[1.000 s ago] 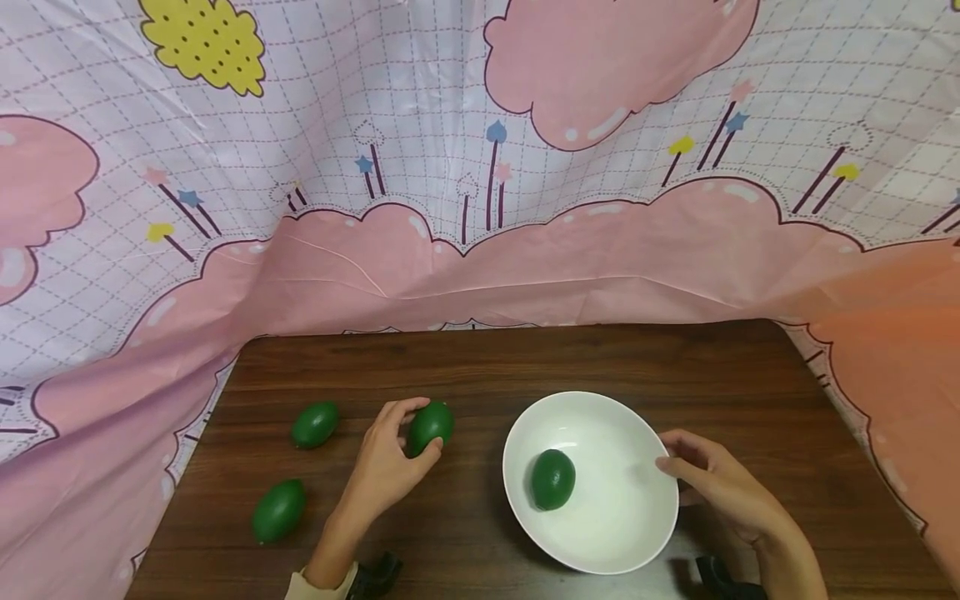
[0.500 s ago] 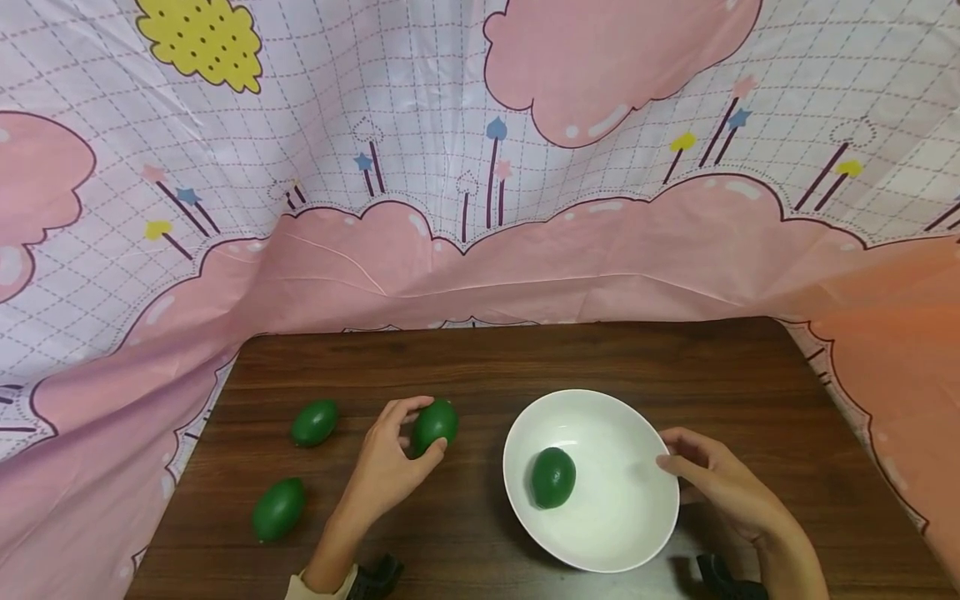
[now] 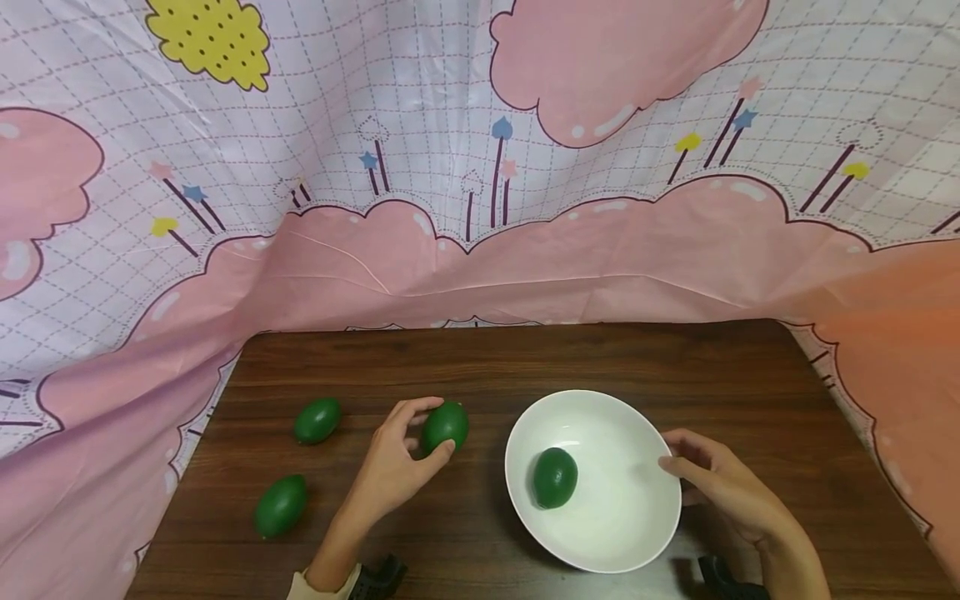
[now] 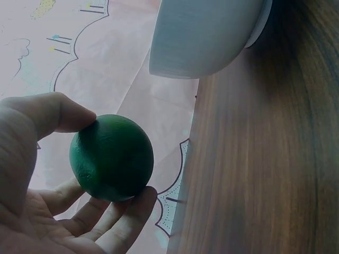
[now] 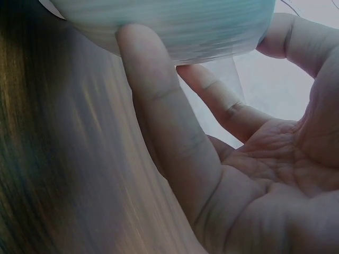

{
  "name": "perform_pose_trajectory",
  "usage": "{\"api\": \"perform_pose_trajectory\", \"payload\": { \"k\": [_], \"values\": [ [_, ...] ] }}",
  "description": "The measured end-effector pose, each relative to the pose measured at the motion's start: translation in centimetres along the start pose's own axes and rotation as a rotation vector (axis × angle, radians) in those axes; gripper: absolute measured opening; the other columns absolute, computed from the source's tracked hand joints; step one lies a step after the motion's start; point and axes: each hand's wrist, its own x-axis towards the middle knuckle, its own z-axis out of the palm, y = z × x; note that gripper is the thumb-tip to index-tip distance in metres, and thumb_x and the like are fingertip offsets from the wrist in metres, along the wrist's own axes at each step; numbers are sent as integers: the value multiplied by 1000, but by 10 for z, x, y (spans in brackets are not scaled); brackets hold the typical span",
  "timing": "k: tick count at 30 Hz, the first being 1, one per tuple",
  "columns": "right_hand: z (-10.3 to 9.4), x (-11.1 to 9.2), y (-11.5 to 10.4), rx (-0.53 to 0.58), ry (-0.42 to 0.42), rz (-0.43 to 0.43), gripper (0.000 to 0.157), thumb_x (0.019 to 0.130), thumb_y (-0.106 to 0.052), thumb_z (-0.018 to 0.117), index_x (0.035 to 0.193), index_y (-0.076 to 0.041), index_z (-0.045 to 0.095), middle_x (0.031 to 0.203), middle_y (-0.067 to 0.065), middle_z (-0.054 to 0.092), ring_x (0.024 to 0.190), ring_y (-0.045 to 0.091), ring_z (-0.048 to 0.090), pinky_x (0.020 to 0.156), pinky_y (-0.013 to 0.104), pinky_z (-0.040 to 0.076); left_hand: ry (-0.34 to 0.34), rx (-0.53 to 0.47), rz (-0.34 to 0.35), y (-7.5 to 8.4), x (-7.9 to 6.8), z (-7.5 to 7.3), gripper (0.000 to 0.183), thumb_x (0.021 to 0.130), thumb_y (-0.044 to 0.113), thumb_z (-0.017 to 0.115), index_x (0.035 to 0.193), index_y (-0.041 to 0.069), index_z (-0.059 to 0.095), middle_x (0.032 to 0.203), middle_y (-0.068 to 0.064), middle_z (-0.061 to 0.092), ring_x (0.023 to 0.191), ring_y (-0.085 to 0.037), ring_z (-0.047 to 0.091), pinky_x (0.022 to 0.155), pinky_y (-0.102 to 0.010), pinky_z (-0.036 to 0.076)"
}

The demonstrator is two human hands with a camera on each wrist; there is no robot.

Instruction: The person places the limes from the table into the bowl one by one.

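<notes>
The fingers (image 4: 127, 225) of the left hand (image 3: 393, 462) pinch a green fruit (image 3: 446, 427), left of the white bowl (image 3: 622, 492). The right hand (image 3: 720, 483) grips the bowl at its right side. A second fruit (image 3: 555, 477) lies inside; a third fruit (image 3: 317, 420) and a fourth fruit (image 3: 281, 506) rest farther left on the tabletop (image 3: 480, 358).

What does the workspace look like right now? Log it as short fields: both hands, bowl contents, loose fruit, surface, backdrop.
Left hand: holds a green fruit between thumb and fingers, left of the bowl
Right hand: grips the white bowl at its right side, thumb at the rim
Bowl contents: one fruit, toward the left
Loose fruit: two, both left of the left hand; far fruit, near fruit
Surface: dark wooden table
Backdrop: patterned cloth with pink clouds
</notes>
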Motion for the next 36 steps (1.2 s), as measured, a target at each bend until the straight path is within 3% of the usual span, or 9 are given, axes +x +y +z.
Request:
{"api": "perform_pose_trajectory", "payload": {
  "k": [12, 30, 36],
  "values": [
    [0, -1, 3, 5, -7, -24, 45, 108, -22, 60, 143, 5, 52, 119, 4, 67, 101, 19, 71, 80, 45, 66, -3, 14, 46, 7, 0, 3, 57, 89, 17, 83, 142, 17, 63, 135, -4, 63, 124, -23, 67, 84, -24, 62],
    [2, -1, 3, 10, 8, -5, 46, 107, -22, 61, 144, 5, 52, 120, 6, 67, 101, 19, 71, 80, 46, 66, -17, -15, 86, 12, 3, 13, 56, 87, 16, 84, 139, 16, 64, 133, -3, 64, 124, -22, 67, 86, -26, 62],
    [1, 1, 2, -7, 21, 18, 48, 107, -24, 61, 145, 3, 52, 125, 15, 65, 102, 22, 70, 81, 47, 66, -26, -22, 89, 16, 4, 14, 55, 88, 16, 84, 139, 19, 64, 132, -3, 64, 124, -21, 67, 87, -26, 63]
  ]
}}
